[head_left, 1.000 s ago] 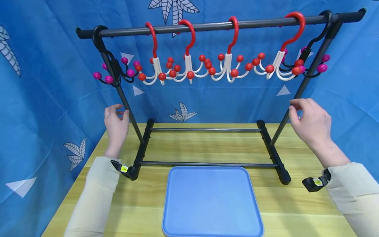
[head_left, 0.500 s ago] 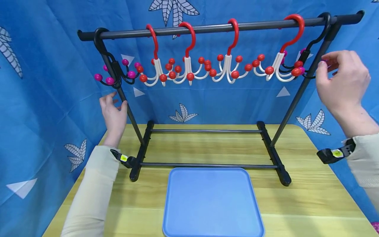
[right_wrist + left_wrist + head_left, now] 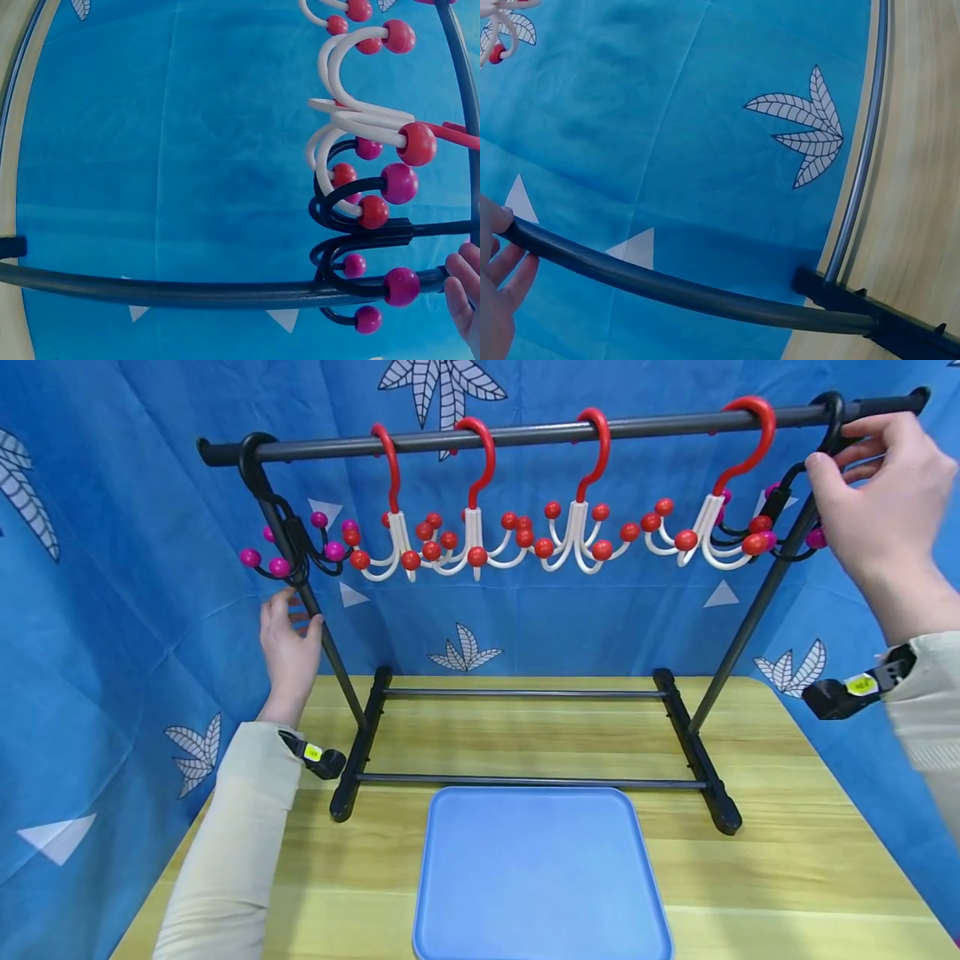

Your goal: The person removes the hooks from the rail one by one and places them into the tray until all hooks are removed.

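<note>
A dark clothes rack stands on the table, its top bar [image 3: 525, 435] carrying several multi-prong hook hangers. My left hand [image 3: 291, 647] pinches the rack's left post [image 3: 667, 289], thumb on one side and fingers on the other. High at the upper right corner, my right hand [image 3: 888, 493] has its curled fingers and thumb around the top of the right post [image 3: 757, 610], beside a black hanger [image 3: 776, 506]; the exact contact is partly hidden. In the right wrist view, fingertips [image 3: 465, 277] overlap that post's upper end. Another black hanger [image 3: 296, 543] hangs above my left hand.
White hangers with red hooks and balls, such as one white hanger [image 3: 576, 531], hang along the bar. A blue tray [image 3: 543, 877] lies on the wooden table [image 3: 810, 877] before the rack's base [image 3: 525, 782]. Behind hangs a blue patterned cloth [image 3: 600, 618].
My right hand has risen from the right post's middle to the rack's upper right corner. My left hand has moved slightly up the left post.
</note>
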Demonstrator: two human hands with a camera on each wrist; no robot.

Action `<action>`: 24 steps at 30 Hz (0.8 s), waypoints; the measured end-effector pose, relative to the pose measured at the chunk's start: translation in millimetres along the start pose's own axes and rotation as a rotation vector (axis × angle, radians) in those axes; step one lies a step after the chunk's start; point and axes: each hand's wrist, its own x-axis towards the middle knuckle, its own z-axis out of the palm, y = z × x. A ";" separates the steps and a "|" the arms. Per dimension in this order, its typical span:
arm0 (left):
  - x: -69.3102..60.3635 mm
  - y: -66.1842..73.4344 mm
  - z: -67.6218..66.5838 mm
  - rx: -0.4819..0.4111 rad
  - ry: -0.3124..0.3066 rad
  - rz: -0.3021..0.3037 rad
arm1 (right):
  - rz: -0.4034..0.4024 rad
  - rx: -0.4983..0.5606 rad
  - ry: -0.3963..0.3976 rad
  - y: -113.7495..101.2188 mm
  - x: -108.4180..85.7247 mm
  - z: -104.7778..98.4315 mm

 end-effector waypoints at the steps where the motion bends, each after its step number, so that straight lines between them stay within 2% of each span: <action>1: 0.0 -0.5 0.1 -0.006 -0.001 0.004 | 0.006 0.011 -0.014 -0.8 0.6 0.1; 6: -0.4 -6.8 2.5 -0.032 -0.011 -0.008 | 0.042 0.094 -0.066 -6.1 4.9 0.6; 12: -1.0 -11.4 5.0 -0.051 -0.006 -0.025 | 0.066 0.210 -0.082 -10.5 8.5 1.8; 17: -1.9 -11.0 5.1 -0.041 -0.020 -0.040 | 0.090 0.252 -0.094 -12.5 8.9 2.2; 24: -1.3 -10.0 3.9 -0.014 -0.021 -0.037 | 0.067 0.273 -0.069 -15.8 5.0 -3.0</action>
